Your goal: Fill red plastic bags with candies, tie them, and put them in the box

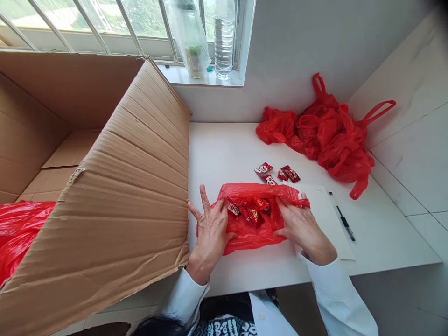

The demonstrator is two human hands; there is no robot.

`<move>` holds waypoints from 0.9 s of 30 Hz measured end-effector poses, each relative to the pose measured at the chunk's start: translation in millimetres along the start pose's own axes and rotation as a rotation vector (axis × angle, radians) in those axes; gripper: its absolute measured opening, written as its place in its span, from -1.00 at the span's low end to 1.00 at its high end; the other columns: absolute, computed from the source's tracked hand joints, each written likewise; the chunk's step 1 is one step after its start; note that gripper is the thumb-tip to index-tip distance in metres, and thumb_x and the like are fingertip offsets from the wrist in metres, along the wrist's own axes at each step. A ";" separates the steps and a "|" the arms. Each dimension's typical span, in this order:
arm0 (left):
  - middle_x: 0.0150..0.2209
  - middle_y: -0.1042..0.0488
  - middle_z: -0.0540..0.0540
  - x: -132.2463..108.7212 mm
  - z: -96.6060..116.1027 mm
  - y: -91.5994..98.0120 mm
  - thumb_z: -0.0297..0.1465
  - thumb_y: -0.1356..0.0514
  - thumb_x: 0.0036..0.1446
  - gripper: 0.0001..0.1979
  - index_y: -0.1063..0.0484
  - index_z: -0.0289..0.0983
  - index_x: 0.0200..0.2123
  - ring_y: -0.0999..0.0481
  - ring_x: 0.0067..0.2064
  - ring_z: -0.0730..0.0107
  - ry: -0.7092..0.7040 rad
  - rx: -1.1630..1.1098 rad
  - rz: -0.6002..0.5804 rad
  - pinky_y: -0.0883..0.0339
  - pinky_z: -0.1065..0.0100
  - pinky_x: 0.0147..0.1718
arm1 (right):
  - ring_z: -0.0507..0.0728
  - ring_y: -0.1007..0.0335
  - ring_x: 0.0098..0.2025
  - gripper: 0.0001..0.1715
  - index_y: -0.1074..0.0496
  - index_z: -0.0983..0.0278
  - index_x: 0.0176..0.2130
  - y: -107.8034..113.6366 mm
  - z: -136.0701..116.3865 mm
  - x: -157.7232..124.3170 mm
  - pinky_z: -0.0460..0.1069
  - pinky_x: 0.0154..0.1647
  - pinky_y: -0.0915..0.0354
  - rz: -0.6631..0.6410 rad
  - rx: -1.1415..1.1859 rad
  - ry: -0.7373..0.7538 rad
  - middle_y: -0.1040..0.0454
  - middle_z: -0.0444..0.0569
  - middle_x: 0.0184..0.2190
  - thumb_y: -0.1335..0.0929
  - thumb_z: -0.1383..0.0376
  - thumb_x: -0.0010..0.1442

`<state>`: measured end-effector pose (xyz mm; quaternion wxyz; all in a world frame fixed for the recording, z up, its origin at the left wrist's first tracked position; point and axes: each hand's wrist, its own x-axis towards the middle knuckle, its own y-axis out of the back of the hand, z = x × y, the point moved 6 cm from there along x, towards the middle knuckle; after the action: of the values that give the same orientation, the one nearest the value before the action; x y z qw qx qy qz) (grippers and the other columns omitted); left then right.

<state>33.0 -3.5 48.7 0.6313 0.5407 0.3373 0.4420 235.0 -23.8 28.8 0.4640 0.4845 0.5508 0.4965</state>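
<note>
A red plastic bag [245, 240] lies on the white table with its mouth spread wide. Several small red-wrapped candies [252, 213] show inside it. My left hand [212, 231] rests on the bag's left edge, fingers spread, the thumb and forefinger against the plastic. At the other side my right hand [303, 224] holds the bag's right edge, its thumb inside the mouth and some fingertips hidden by the plastic. Just behind the bag lie several loose candies [290, 173].
A big open cardboard box [140, 186] stands at left, with red plastic [24, 233] in it. Crumpled red bags [325, 130] lie at the back right. Paper [318, 186] and a black pen [345, 221] are at right. A water bottle [224, 42] stands on the windowsill.
</note>
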 end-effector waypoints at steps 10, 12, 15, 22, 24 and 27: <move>0.24 -0.29 -0.14 14.3 32.5 -11.1 -0.56 0.08 0.29 -0.56 -0.27 -0.15 0.17 0.19 0.38 -0.25 -0.104 -0.047 0.038 0.26 -0.60 0.07 | 0.36 -0.26 0.16 -0.62 -0.44 0.18 0.02 25.3 -31.6 8.6 0.30 0.04 -0.28 0.135 0.065 0.093 -0.37 0.07 0.14 -0.22 0.35 0.27; 0.21 -0.34 -0.15 13.9 33.5 -17.9 -0.60 0.09 0.27 -0.53 -0.27 -0.17 0.17 0.17 0.38 -0.19 -0.127 -0.044 0.027 0.36 -0.59 0.09 | 0.41 -0.23 0.18 -0.63 -0.43 0.21 0.02 15.0 -31.5 11.1 0.39 0.07 -0.20 0.112 0.003 0.073 -0.32 0.13 0.18 -0.28 0.35 0.21; 0.10 -0.44 -0.15 10.4 26.2 -19.5 -0.64 0.10 0.25 -0.56 -0.34 -0.18 0.07 0.10 0.38 -0.11 -0.116 -0.066 0.012 0.42 -0.61 0.06 | 0.37 -0.28 0.12 -0.61 -0.42 0.21 0.00 4.7 -19.8 11.1 0.43 0.14 -0.09 0.102 -0.021 0.047 -0.30 0.15 0.18 -0.33 0.37 0.15; 0.09 -0.44 -0.18 -1.0 -3.8 -21.3 -0.68 0.04 0.16 -0.48 -0.19 -0.19 0.15 0.07 0.37 -0.16 0.050 -0.253 -0.053 0.33 -0.65 0.04 | 0.30 -0.33 0.05 -0.46 -0.30 0.25 0.10 7.5 -2.4 7.2 0.39 0.21 0.02 0.107 0.007 0.022 -0.40 0.10 0.06 -0.32 0.39 0.10; 0.13 -0.39 -0.18 -2.9 -11.0 -24.1 -0.68 0.02 0.13 -0.41 -0.12 -0.18 0.21 0.08 0.37 -0.20 0.084 -0.264 -0.054 0.31 -0.67 0.02 | 0.27 -0.36 0.03 -0.38 -0.24 0.27 0.16 7.5 -2.3 7.9 0.36 0.24 0.04 0.110 0.032 0.023 -0.44 0.09 0.02 -0.32 0.39 0.09; 0.16 -0.37 -0.14 -4.9 -16.5 -26.2 -0.69 0.02 0.11 -0.39 -0.16 -0.14 0.20 0.11 0.36 -0.29 0.098 -0.248 -0.072 0.23 -0.70 -0.03 | 0.25 -0.38 0.00 -0.35 -0.22 0.25 0.18 4.0 -0.5 9.2 0.32 0.23 0.01 0.087 0.075 0.031 -0.48 0.05 -0.05 -0.31 0.39 0.09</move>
<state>21.3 -2.3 19.7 0.6914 0.4239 0.3297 0.4832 233.9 -14.5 32.6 0.4149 0.5171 0.5546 0.5029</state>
